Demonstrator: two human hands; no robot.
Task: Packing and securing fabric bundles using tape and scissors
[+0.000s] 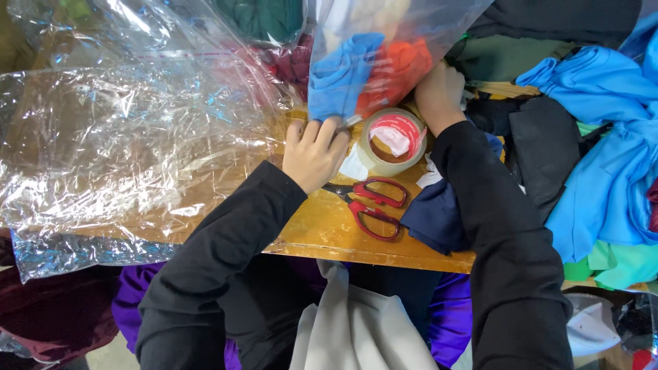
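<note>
A clear plastic bag stands on the wooden table, filled with folded blue cloth and orange cloth. My left hand presses on the bag's lower left corner, fingers bent over the edge. My right hand grips the bag's lower right side, partly hidden behind it. Between my hands lies a roll of tape. Red-handled scissors lie just below my left hand.
A pile of clear plastic bags covers the table's left. Blue cloth, black cloth and green cloth are heaped at the right. A navy piece lies under my right forearm. Grey cloth hangs over the front edge.
</note>
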